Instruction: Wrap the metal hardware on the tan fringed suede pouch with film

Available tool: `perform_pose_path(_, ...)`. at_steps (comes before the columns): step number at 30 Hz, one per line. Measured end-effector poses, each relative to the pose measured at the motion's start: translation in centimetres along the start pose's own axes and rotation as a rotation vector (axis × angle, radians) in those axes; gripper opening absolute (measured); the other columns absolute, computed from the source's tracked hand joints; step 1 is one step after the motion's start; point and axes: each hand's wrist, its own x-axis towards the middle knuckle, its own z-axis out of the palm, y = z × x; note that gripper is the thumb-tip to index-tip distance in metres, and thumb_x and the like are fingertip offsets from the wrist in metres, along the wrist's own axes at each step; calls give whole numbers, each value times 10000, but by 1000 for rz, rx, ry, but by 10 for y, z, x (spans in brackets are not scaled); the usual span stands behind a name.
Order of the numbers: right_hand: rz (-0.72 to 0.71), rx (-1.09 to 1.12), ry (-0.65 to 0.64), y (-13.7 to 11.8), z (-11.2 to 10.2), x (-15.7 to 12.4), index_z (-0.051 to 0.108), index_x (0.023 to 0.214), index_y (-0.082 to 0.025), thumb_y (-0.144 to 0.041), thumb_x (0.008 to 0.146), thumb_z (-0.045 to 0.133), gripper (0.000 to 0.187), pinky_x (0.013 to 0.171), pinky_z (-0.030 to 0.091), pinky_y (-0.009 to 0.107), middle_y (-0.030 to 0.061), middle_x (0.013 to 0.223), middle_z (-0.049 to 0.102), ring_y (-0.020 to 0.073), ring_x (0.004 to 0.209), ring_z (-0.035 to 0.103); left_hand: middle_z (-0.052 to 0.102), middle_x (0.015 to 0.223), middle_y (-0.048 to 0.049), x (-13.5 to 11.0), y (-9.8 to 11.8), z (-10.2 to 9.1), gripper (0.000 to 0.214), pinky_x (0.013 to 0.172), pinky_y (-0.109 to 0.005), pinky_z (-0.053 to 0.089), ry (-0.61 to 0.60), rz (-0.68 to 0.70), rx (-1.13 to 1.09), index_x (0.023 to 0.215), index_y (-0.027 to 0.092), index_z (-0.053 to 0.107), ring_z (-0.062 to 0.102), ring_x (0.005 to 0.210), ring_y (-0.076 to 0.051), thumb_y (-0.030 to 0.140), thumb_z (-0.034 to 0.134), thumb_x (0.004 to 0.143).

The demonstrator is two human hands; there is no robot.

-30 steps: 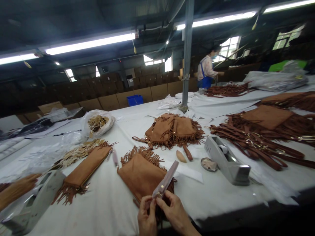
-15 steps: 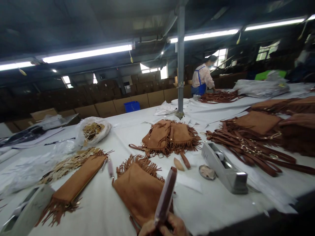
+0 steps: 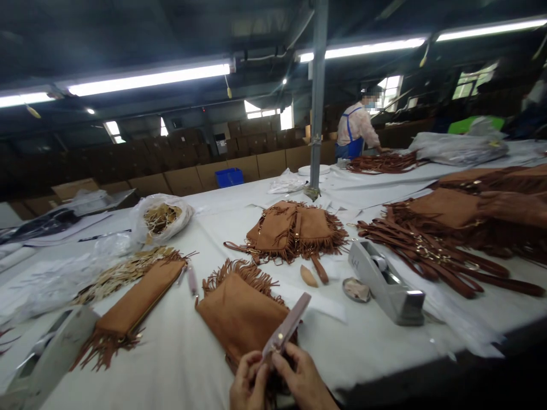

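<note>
Wrapped strap (image 3: 287, 327) tilts up over the near right side of the brown fringed bag (image 3: 239, 310). We pinch its lower end, left hand (image 3: 248, 377) and right hand (image 3: 302, 373), fingertips closed. Around: 2 tape dispensers (image 3: 387, 287), 1 fringed pile (image 3: 314, 226), 1 co-worker (image 3: 354, 130).

This is a workshop, of the factory-floor kind: a long white-covered counter (image 3: 171, 341) carries several brown fringed bags (image 3: 243, 310), a heap of straps (image 3: 427, 253) on the right, and bulky tape dispensers (image 3: 388, 290) near on both sides. Cardboard boxes (image 3: 270, 163) line the far side, a person (image 3: 358, 128) in a blue apron (image 3: 352, 149) stands far right, and tube lights (image 3: 149, 80) cross the dark ceiling (image 3: 128, 31).
</note>
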Motion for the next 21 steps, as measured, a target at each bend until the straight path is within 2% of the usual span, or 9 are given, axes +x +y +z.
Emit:
perform_pose_path(3,165,276,28,2,-1,12,605,717,-148,-594,727,624,446,470,368,213,-5,580,567,110,490,480,686,612,-18,3,-1,-2,483,261,-142,301,-123,-16,-10,869,158,606,420,267,-41,616,621,716)
perform_pose_path(5,266,462,59,3,-2,19,607,736,-146,-605,701,647,463,444,339,200,-4,577,568,104,482,479,674,639,-10,4,-2,-5,478,257,-134,301,-192,-24,3,888,153,606,417,272,-31,605,610,734)
perform_pose_path(7,322,557,99,0,-4,24,631,794,-140,-592,690,670,466,445,342,197,3,594,585,112,504,501,659,653,-3,6,-2,-8,490,258,-140,327,-251,-39,22,924,153,603,450,290,-42,609,598,742)
perform_pose_path(12,275,538,249,-13,-9,33,676,807,-119,-556,647,728,469,539,422,225,0,597,599,124,547,528,635,658,8,10,2,-10,539,252,-150,336,-293,-76,52,980,154,583,461,284,-50,641,558,750)
perform_pose_path(21,226,587,331,-10,-9,41,682,925,-135,-568,635,739,525,558,455,249,-12,626,623,143,573,550,649,685,-7,11,8,-3,540,263,-161,330,-266,-51,151,983,146,605,452,299,-53,636,530,769)
